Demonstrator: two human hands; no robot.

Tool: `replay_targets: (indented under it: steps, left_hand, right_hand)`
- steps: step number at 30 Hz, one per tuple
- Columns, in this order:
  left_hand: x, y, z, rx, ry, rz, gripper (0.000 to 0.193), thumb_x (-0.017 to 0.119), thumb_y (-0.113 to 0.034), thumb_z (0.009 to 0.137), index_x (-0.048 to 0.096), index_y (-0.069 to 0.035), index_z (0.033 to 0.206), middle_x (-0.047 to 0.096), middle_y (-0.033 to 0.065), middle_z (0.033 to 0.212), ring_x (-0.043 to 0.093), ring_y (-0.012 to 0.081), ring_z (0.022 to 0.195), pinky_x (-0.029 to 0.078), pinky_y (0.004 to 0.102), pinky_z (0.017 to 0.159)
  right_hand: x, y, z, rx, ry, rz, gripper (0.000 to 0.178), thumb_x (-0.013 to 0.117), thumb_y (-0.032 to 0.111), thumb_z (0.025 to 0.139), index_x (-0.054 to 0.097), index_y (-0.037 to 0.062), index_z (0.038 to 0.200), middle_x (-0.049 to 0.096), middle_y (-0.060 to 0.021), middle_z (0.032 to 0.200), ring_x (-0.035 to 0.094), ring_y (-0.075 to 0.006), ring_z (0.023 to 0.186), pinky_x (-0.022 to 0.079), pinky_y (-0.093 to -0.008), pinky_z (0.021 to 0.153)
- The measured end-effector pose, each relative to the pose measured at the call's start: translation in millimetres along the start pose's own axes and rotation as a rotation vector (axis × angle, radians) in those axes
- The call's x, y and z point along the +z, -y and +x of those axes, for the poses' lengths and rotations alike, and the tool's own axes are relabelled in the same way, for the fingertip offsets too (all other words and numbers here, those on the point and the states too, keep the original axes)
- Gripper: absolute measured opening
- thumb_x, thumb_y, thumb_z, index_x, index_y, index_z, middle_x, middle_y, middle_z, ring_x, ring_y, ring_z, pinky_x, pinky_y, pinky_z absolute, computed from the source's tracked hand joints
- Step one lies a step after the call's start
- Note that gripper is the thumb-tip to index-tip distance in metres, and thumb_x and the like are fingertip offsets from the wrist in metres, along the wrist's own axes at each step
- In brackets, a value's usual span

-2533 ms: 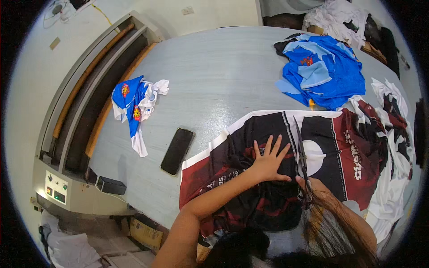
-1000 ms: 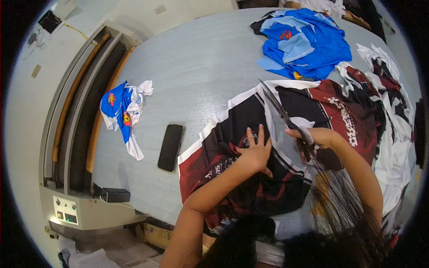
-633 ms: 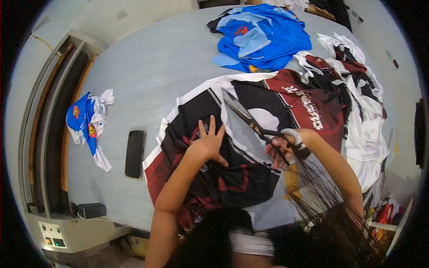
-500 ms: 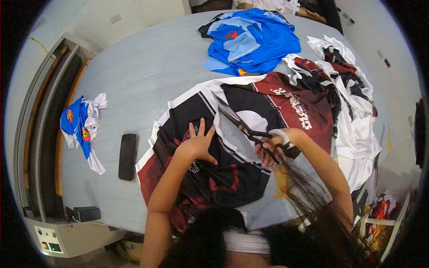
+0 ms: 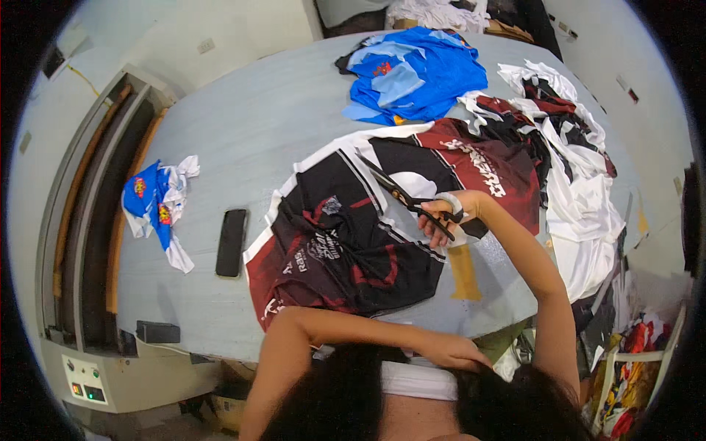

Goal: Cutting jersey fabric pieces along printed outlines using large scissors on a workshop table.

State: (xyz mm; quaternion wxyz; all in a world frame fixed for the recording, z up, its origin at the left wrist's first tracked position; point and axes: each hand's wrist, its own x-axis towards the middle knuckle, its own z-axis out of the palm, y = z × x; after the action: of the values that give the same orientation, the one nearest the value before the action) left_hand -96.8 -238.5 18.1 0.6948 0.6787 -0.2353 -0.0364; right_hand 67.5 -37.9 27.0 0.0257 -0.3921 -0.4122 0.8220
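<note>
In my right hand (image 5: 440, 223) is a pair of large black scissors (image 5: 396, 189), fingers through the handles. Their blades point to the far left, along the white margin between printed black sections. The fabric is a black and dark red jersey piece (image 5: 331, 250) with white edging, spread on the table. A dark red section with white lettering (image 5: 482, 165) extends to the right. My left hand (image 5: 457, 350) is off the fabric, bent across my chest at the dark hair (image 5: 485, 389). Its fingers are partly lost in the hair, so their grip is unclear.
A blue garment pile (image 5: 423, 73) lies at the far side of the table (image 5: 243, 117). White, black and red cloth scraps (image 5: 581, 198) heap on the right. Left are a blue and white scrap (image 5: 158, 206), a phone (image 5: 232, 242) and a dark box (image 5: 158, 332). A long machine (image 5: 103, 191) borders the table.
My left hand has lifted off the jersey fabric and come back toward my chest. Hair that hung by my right forearm is drawn back. The right hand keeps the scissors in nearly the same place.
</note>
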Motion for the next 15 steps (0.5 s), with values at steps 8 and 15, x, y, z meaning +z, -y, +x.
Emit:
replay_targets:
  steps: [8,15]
  left_hand:
    - [32,142,101,0.241,0.127,0.212,0.036,0.041,-0.021,0.098,0.052,0.004,0.122,0.060,0.0214,0.116,0.055,0.0295,0.105,0.042,0.0389,0.092]
    - [-66,-12,20,-0.187,0.407,0.207,0.042,0.047,-0.022,0.099,0.046,0.004,0.131,0.058,0.0179,0.124,0.050,0.0255,0.118,0.038,0.0379,0.101]
  right_hand:
    - [21,10,-1,0.012,-0.148,-0.162,0.064,0.061,0.052,0.086,0.054,-0.0080,0.107,0.061,-0.0169,0.087,0.068,-0.0320,0.083,0.057,-0.0415,0.071]
    - [31,-8,2,-0.190,-0.219,-0.218,0.057,0.057,0.049,0.090,0.054,-0.0073,0.095,0.062,-0.0129,0.079,0.067,-0.0238,0.067,0.055,-0.0347,0.057]
